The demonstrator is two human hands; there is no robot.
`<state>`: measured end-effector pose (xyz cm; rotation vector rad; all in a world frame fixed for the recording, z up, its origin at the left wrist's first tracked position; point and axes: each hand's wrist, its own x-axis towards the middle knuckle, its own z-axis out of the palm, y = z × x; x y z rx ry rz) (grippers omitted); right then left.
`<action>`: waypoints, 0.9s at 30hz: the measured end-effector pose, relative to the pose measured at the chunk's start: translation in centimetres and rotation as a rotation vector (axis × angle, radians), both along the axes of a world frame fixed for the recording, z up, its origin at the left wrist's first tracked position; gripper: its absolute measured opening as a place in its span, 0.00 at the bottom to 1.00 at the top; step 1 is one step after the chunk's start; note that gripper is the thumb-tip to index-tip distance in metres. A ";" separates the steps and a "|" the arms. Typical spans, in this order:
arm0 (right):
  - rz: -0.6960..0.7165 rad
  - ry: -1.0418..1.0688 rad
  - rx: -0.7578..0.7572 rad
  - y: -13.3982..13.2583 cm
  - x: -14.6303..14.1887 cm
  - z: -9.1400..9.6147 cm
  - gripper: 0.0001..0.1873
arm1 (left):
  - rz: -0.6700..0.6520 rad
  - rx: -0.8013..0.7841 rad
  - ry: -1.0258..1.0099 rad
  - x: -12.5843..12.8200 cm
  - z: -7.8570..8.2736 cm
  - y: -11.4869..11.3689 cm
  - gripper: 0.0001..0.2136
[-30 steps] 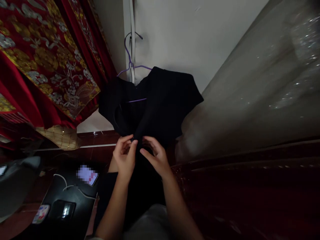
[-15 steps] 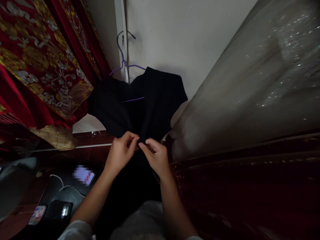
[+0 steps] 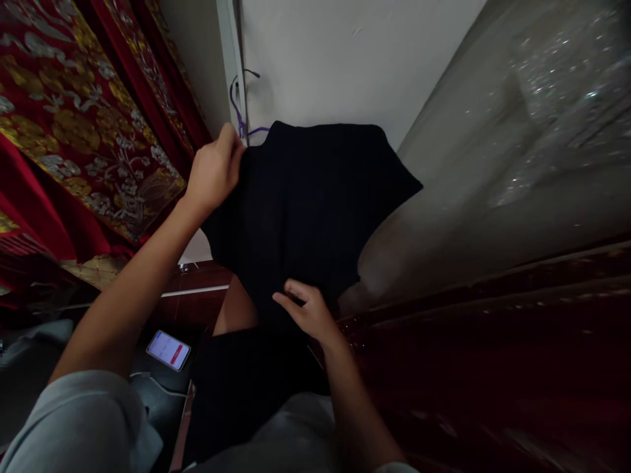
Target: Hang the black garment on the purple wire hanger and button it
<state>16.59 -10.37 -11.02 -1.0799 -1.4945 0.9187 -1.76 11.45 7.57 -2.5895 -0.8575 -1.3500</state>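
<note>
A black short-sleeved garment (image 3: 310, 203) hangs on a purple hanger (image 3: 237, 108) hooked high on a white wall. My left hand (image 3: 214, 172) is raised to the garment's left shoulder, just below the hanger hook, with its fingers closed on the fabric edge. Lower down, my right hand (image 3: 308, 312) pinches the front of the same black cloth near its middle. The garment's front now looks closed and flat.
Red drapes with gold and silver flowers (image 3: 73, 118) hang at the left. A pale sparkly fabric (image 3: 517, 151) fills the right side above a dark red surface (image 3: 468, 368). A lit phone (image 3: 168, 349) lies on a dark surface at the lower left.
My left hand left the middle of the garment and rose to its left shoulder by the hanger. The right hand stayed at the front. The garment's open neckline now appears closed over.
</note>
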 end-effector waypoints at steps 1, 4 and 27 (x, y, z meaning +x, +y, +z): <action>0.014 -0.026 -0.004 0.1 0.5 0.2 0.21 | -0.011 0.010 0.012 0.2 0.3 0.2 0.12; 0.078 -0.142 0.003 1.3 2.3 2.1 0.18 | -0.023 0.038 0.046 0.3 -0.2 -0.8 0.13; -0.312 -0.531 0.634 20.5 -0.1 13.3 0.13 | 0.054 -0.146 -0.229 3.3 -9.6 -2.6 0.06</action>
